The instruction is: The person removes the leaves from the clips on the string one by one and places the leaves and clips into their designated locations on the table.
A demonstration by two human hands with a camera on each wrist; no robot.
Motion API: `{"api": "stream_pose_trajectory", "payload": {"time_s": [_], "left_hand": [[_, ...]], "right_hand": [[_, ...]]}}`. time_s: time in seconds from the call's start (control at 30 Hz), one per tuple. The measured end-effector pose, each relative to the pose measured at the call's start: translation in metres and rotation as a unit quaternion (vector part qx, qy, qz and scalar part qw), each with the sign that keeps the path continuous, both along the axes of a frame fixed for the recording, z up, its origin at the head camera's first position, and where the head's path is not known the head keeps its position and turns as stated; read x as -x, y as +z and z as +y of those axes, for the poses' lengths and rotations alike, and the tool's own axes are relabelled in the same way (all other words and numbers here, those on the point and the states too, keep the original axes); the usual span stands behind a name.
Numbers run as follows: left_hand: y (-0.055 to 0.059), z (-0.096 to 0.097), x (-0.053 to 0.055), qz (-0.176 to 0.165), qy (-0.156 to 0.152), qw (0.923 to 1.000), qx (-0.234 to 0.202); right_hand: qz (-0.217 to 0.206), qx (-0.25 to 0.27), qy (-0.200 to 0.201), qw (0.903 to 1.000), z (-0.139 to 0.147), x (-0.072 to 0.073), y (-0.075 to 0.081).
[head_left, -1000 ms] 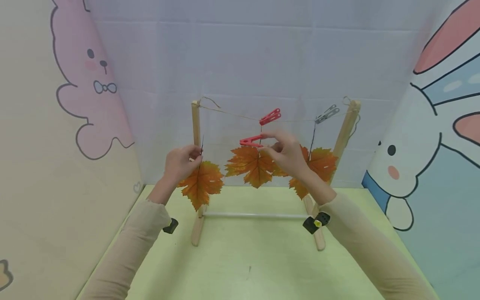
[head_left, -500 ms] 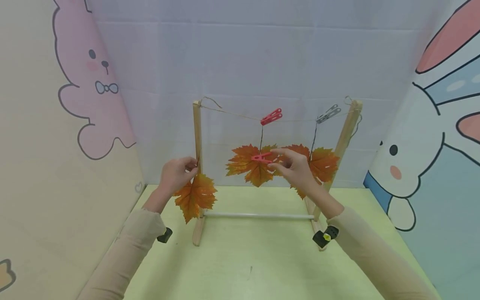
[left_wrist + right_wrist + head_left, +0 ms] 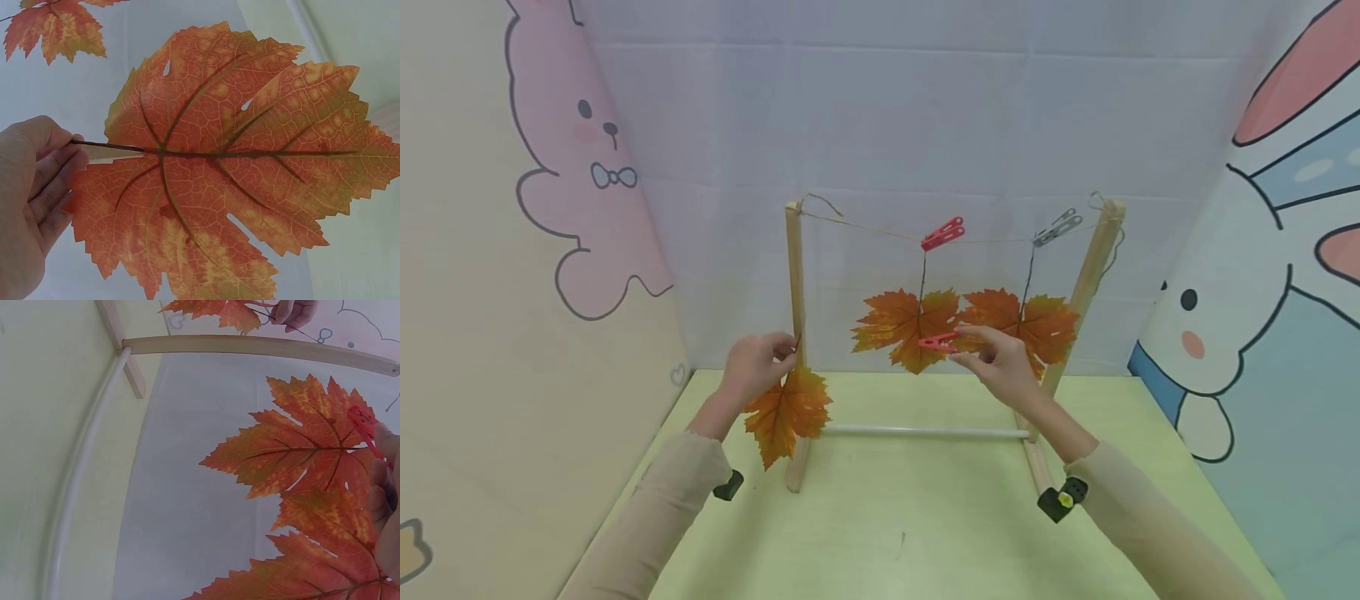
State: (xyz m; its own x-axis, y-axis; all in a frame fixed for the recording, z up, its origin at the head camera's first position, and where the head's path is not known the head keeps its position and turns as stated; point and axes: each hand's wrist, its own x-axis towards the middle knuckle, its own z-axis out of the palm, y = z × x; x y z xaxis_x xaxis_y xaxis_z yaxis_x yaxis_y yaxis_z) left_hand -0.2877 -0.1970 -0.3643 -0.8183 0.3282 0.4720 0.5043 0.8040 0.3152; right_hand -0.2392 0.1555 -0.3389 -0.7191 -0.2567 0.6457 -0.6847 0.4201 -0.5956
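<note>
My left hand (image 3: 757, 367) pinches the dark stem of an orange artificial maple leaf (image 3: 787, 412), which hangs down before the left wooden post. In the left wrist view the leaf (image 3: 250, 156) spreads out from the thumb and fingers. My right hand (image 3: 1004, 367) pinches a red clothespin (image 3: 937, 342) between thumb and fingers, in front of two hanging leaves. One leaf (image 3: 895, 321) hangs from a red clothespin (image 3: 942, 233) on the string; another leaf (image 3: 1048, 325) hangs from a grey clothespin (image 3: 1057, 227). The right wrist view shows the held red clothespin (image 3: 362, 422) partly behind the fingers.
A string (image 3: 865, 227) runs between the left post (image 3: 794, 267) and the right post (image 3: 1093, 258) of a wooden frame. A white rod (image 3: 917, 432) joins the posts low down. The frame stands on a pale green table (image 3: 850, 533), before a white cloth backdrop (image 3: 880, 125).
Both hands have moved down, the left slightly leftward with its leaf, the right slightly rightward with the red clothespin. The clothespin's jaws, spread wide earlier, look narrower now.
</note>
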Motion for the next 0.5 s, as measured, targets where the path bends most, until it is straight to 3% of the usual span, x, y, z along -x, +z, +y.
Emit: {"api": "stream_pose_trajectory", "payload": {"time_s": [0.33, 0.5], "left_hand": [[-0.027, -0.008, -0.007, -0.047, 0.012, 0.9988, 0.005], [-0.039, -0.012, -0.011, -0.087, 0.016, 0.9961, 0.004]], "right_hand": [[-0.074, 0.003, -0.037, 0.9966, 0.014, -0.007, -0.030], [-0.083, 0.001, -0.051, 0.9953, 0.021, -0.009, -0.044]]}}
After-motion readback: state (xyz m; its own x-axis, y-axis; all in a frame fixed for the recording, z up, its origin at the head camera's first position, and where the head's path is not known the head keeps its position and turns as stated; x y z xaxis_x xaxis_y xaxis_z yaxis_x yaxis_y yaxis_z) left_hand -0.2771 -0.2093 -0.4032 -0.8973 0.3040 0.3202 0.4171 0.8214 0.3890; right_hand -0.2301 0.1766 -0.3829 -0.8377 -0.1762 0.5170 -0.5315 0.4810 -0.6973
